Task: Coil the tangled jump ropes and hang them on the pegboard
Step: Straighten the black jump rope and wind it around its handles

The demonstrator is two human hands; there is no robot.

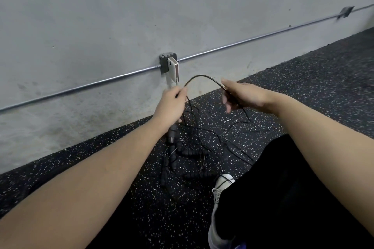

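Both hands hold one black jump rope (pixel 204 76) arched between them, the left hand (pixel 171 105) pinching it, the right hand (pixel 241 95) seemingly curled round it, while the rest trails down into the tangled pile (pixel 194 147) on the floor below.

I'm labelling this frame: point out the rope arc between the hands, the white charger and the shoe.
rope arc (pixel 204 76), head view, top of arc.
white charger (pixel 173 69), head view, its face.
shoe (pixel 222 185), head view, toe.
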